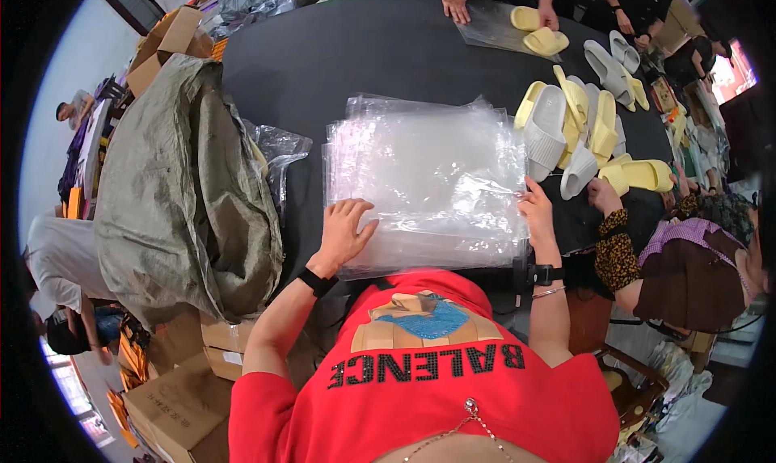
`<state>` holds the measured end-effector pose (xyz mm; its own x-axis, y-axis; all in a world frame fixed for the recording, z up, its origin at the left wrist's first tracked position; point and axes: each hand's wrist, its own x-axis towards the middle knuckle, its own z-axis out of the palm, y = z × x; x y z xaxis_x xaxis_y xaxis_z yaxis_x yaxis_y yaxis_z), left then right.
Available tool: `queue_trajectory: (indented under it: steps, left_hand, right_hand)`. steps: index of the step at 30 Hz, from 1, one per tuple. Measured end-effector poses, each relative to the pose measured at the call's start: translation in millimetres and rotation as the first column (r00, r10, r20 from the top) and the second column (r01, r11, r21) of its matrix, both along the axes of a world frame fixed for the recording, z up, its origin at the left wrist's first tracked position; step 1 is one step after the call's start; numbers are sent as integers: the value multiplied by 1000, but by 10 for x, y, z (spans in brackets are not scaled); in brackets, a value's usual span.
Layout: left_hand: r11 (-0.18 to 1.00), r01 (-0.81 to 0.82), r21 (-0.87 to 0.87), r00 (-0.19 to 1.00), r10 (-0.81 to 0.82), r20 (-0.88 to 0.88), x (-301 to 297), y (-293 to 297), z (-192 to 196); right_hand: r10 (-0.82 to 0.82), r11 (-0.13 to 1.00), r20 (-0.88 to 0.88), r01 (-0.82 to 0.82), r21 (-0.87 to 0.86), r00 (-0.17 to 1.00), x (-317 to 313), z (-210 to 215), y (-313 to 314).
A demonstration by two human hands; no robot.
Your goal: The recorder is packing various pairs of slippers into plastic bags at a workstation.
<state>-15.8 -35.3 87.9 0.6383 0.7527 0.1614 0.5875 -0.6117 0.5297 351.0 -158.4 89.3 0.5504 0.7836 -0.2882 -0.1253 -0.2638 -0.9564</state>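
A stack of clear plastic bags (420,164) lies on the dark table directly in front of me, its edges uneven. My left hand (346,230) rests on the stack's near left part, fingers spread and thumb apart, holding nothing. At the right edge of the stack, my right hand (537,211) has its thumb and fingers around the bags' margin; part of that grip is hidden. Just beyond my right hand lies a heap of slippers, some grey (545,128) and some yellow (603,128).
A large grey-green woven sack (182,196) bulges up at the left. Cardboard boxes (182,406) stand below it. Across the dark table (323,51), a co-worker's hands handle yellow slippers (546,41) on a clear bag. Another person's hand (603,195) touches yellow slippers at the right.
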Motion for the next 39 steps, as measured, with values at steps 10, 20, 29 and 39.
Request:
queue_trajectory:
  steps: [10, 20, 29, 39]
  left_hand:
    - [779, -289, -557, 943, 331, -27, -157, 60, -173]
    - [716, -356, -600, 833, 535, 144, -237, 195, -355]
    - [670, -487, -560, 781, 622, 65, -317, 139, -606]
    - [912, -228, -341, 943, 294, 156, -6, 304, -252]
  right_hand:
    - [110, 980, -87, -122, -157, 990, -64, -191, -112]
    - [331, 934, -85, -339, -114, 940, -125, -152, -67]
    - [426, 871, 687, -61, -488, 589, -144, -309, -32]
    - [186, 963, 389, -89, -253, 902, -1, -499, -46]
